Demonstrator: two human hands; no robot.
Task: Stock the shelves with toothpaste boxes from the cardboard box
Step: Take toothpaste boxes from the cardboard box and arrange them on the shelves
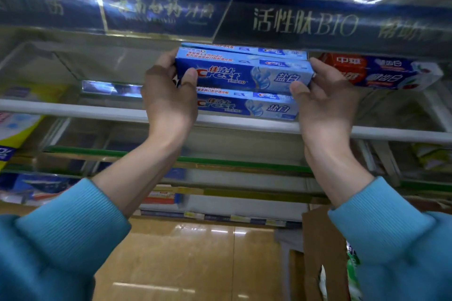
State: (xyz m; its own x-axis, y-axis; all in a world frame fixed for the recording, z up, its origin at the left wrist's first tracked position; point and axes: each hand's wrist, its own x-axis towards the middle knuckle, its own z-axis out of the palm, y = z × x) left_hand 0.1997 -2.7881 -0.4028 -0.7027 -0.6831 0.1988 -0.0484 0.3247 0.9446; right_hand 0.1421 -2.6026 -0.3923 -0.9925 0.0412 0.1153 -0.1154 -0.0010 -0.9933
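A blue Crest toothpaste box [244, 73] is held lengthwise at the shelf opening, on top of another blue Crest box [247, 105] that lies on the white shelf [97, 111]. My left hand [168, 95] grips its left end, thumb on the front face. My right hand [322, 98] holds its right end with curled fingers. A further blue box [244, 49] shows just behind and above it. The cardboard box [322, 252] stands on the floor at the lower right, its flap up.
Red, blue and white toothpaste boxes [381, 72] are stacked right of the Crest boxes. Dark blue boxes [161, 11] fill the shelf above. A yellow pack [17, 127] sits at far left. Lower shelves with green edging [220, 161] run beneath, over a glossy tan floor [183, 259].
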